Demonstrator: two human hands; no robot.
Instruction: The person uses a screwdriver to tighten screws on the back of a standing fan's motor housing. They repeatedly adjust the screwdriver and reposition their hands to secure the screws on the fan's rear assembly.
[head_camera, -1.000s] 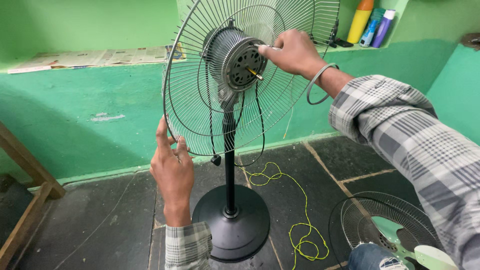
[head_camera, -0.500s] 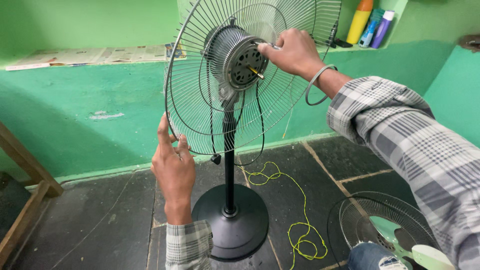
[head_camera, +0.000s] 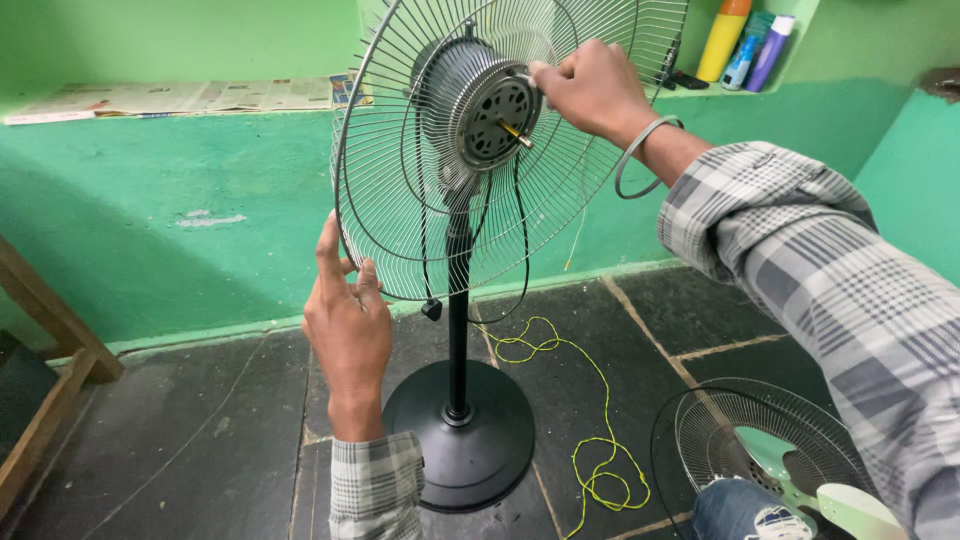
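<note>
Here, rear fan guard (head_camera: 400, 215) rim against left hand (head_camera: 348, 325), motor (head_camera: 480, 105) at right hand (head_camera: 590, 90) fingertips.

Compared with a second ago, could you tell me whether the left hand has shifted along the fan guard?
No. The left hand stays on the rear guard's lower left rim, equally left of the black pole.
</note>
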